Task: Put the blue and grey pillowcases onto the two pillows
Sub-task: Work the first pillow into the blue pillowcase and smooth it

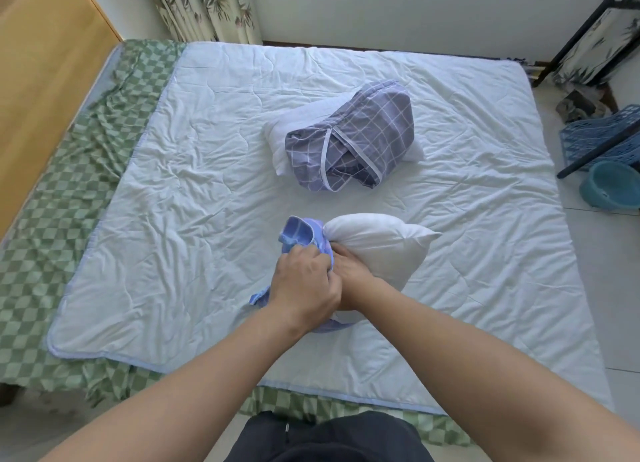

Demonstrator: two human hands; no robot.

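Note:
A bare white pillow (377, 247) lies near the front middle of the bed. The blue pillowcase (299, 235) is bunched at its left end, with more of it showing under my wrists. My left hand (303, 285) grips the bunched blue cloth. My right hand (349, 266) holds the pillow's left corner right beside it, its fingers partly hidden. Farther back, the grey checked pillowcase (360, 136) lies crumpled over the second white pillow (294, 126), which sticks out on the left.
A white quilt (173, 219) covers the bed over a green checked sheet (41, 254). A wooden headboard (41, 81) stands at the left. On the floor at the right are a blue basket (602, 136), a teal basin (609, 184) and a black rack.

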